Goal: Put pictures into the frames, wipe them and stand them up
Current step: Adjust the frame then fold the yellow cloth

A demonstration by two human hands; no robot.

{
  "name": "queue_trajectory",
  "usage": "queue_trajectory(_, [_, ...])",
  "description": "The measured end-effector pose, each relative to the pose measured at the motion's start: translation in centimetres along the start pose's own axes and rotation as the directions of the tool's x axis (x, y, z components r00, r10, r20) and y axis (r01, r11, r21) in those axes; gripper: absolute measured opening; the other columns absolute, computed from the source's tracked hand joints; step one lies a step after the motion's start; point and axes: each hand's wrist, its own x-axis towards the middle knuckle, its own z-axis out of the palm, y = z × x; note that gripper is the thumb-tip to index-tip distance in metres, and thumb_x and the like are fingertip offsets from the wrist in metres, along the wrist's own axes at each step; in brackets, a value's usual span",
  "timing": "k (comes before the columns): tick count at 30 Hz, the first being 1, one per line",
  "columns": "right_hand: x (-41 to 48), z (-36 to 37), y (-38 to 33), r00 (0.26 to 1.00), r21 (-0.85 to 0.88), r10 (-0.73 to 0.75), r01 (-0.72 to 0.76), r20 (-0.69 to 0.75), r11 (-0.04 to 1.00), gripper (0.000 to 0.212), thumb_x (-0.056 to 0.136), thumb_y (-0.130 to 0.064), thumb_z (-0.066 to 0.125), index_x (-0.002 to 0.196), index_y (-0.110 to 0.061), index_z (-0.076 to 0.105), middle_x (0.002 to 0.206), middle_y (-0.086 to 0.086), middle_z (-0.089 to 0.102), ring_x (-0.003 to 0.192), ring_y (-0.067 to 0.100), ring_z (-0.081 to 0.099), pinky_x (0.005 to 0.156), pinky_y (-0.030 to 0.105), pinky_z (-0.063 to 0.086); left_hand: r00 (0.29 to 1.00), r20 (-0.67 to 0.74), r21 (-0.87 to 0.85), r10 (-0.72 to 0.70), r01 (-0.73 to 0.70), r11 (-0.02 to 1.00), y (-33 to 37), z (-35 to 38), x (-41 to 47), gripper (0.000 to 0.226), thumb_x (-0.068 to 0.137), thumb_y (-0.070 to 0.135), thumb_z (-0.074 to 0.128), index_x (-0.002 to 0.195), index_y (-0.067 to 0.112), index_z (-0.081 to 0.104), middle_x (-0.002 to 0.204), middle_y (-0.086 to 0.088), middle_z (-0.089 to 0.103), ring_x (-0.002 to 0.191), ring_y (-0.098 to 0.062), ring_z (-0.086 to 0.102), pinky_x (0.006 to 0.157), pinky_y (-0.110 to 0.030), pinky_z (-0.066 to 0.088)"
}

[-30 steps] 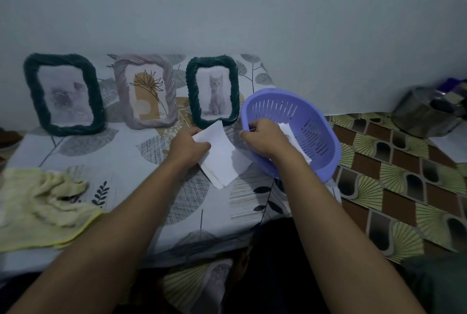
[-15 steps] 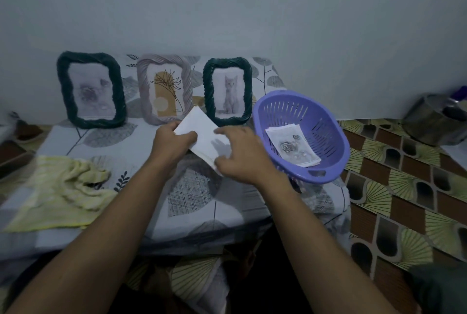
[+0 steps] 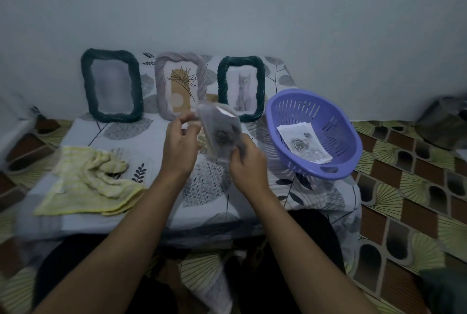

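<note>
Three frames stand against the wall: a dark green frame [image 3: 111, 85] at the left, a pale twisted frame [image 3: 180, 85] with a plant drawing, and a smaller dark green frame [image 3: 241, 87] with a cat picture. Above the low table, blurred by motion, a printed picture [image 3: 220, 134] is held between both hands. My right hand [image 3: 246, 162] pinches its lower edge. My left hand [image 3: 180, 142] has its fingertips at the upper left edge. A yellow cloth [image 3: 88, 180] lies crumpled at the left.
A purple slotted basket [image 3: 328, 162] sits tilted at the table's right end with more rose pictures inside [image 3: 303, 143]. The table wears a leaf-patterned cover [image 3: 209, 187]. Patterned floor mat [image 3: 404, 200] lies to the right, with a metal pot [image 3: 442, 121] at the far right.
The picture was white side up in my left hand; now both hands have turned it so its printed side shows. My right hand left the basket and took the picture's lower edge.
</note>
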Motion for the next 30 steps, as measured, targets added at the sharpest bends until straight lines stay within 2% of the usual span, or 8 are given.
queue_trajectory(3, [-0.4, 0.5, -0.2, 0.989, 0.263, 0.113, -0.136, 0.100, 0.955, 0.024, 0.093, -0.002, 0.048, 0.105, -0.019, 0.061, 0.090, -0.001, 0.068, 0.081, 0.013, 0.064, 0.068, 0.035, 0.053, 0.999, 0.047, -0.020, -0.028, 0.029, 0.999, -0.6, 0.1, -0.4, 0.032, 0.099, 0.009, 0.046, 0.127, 0.022, 0.053, 0.113, 0.011, 0.059, 0.086, 0.020, 0.055, 0.065, -0.002, 0.042])
queue_trajectory(6, [-0.8, 1.0, -0.1, 0.968, 0.396, 0.155, -0.224, 0.197, 0.890, 0.037, 0.090, 0.000, 0.047, 0.107, -0.031, 0.060, 0.102, -0.007, 0.070, 0.097, 0.015, 0.066, 0.084, 0.037, 0.055, 0.997, 0.074, -0.041, -0.022, 0.025, 0.999, -1.2, 0.0, -0.9, 0.030, 0.099, 0.006, 0.047, 0.124, 0.018, 0.056, 0.106, 0.010, 0.066, 0.087, 0.009, 0.064, 0.072, -0.015, 0.051])
queue_trajectory(10, [-1.0, 1.5, 0.6, 0.967, 0.405, 0.133, -0.213, 0.218, 0.889, 0.036, 0.089, 0.004, 0.049, 0.114, -0.021, 0.052, 0.104, -0.003, 0.068, 0.098, 0.017, 0.066, 0.086, 0.039, 0.056, 1.000, 0.001, -0.048, 0.027, -0.027, 0.998, -2.3, 0.1, -1.2, 0.018, 0.099, 0.009, 0.052, 0.116, 0.016, 0.057, 0.106, 0.002, 0.068, 0.099, -0.012, 0.066, 0.081, -0.026, 0.053])
queue_trajectory(15, [-1.0, 2.0, 0.7, 0.968, 0.443, 0.126, -0.212, 0.216, 0.871, 0.046, 0.086, 0.000, 0.051, 0.124, -0.024, 0.041, 0.113, -0.003, 0.063, 0.105, 0.011, 0.063, 0.088, 0.035, 0.056, 0.998, -0.008, -0.099, 0.060, -0.061, 0.993, -2.4, 0.5, -1.9, 0.026, 0.098, 0.001, 0.048, 0.116, 0.017, 0.054, 0.105, 0.000, 0.066, 0.092, -0.006, 0.064, 0.078, -0.023, 0.052])
queue_trajectory(17, [-1.0, 2.3, 1.0, 0.969, 0.463, 0.139, -0.220, 0.203, 0.858, 0.044, 0.086, -0.005, 0.050, 0.123, -0.028, 0.042, 0.113, -0.005, 0.064, 0.105, 0.010, 0.063, 0.088, 0.035, 0.055, 0.999, -0.004, -0.081, 0.034, -0.034, 0.996, -3.0, 0.6, -2.1, 0.023, 0.097, 0.006, 0.050, 0.109, 0.025, 0.056, 0.101, 0.003, 0.067, 0.091, -0.006, 0.064, 0.080, -0.031, 0.053])
queue_trajectory(21, [-0.9, 3.0, 1.4, 0.965, 0.492, 0.169, -0.249, 0.201, 0.834, 0.029, 0.092, -0.016, 0.049, 0.113, -0.036, 0.048, 0.106, -0.014, 0.065, 0.100, 0.002, 0.063, 0.088, 0.032, 0.050, 0.999, 0.000, -0.061, -0.047, 0.047, 0.997, -4.0, 0.7, -2.3, 0.022, 0.091, 0.023, 0.048, 0.100, 0.040, 0.059, 0.100, 0.003, 0.070, 0.099, -0.025, 0.066, 0.090, -0.056, 0.054])
queue_trajectory(26, [-0.1, 3.3, 1.0, 0.972, 0.526, 0.187, -0.233, 0.140, 0.818, 0.012, 0.095, -0.041, 0.049, 0.104, -0.037, 0.055, 0.094, -0.019, 0.067, 0.094, 0.010, 0.063, 0.088, 0.041, 0.051, 1.000, -0.010, 0.027, -0.006, 0.006, 1.000, -4.0, 1.0, -2.3, 0.015, 0.104, 0.025, 0.042, 0.106, 0.032, 0.055, 0.094, 0.013, 0.070, 0.093, -0.015, 0.067, 0.088, -0.050, 0.055])
queue_trajectory(30, [0.9, 2.6, 0.1, 0.983, 0.565, 0.169, -0.179, 0.071, 0.806, 0.014, 0.100, -0.041, 0.049, 0.097, -0.032, 0.060, 0.089, -0.011, 0.065, 0.088, 0.012, 0.061, 0.081, 0.035, 0.049, 1.000, 0.002, 0.058, 0.020, -0.020, 0.998, -4.2, 1.0, -2.2, 0.014, 0.106, 0.024, 0.041, 0.109, 0.024, 0.055, 0.095, 0.010, 0.070, 0.090, -0.009, 0.067, 0.087, -0.047, 0.056])
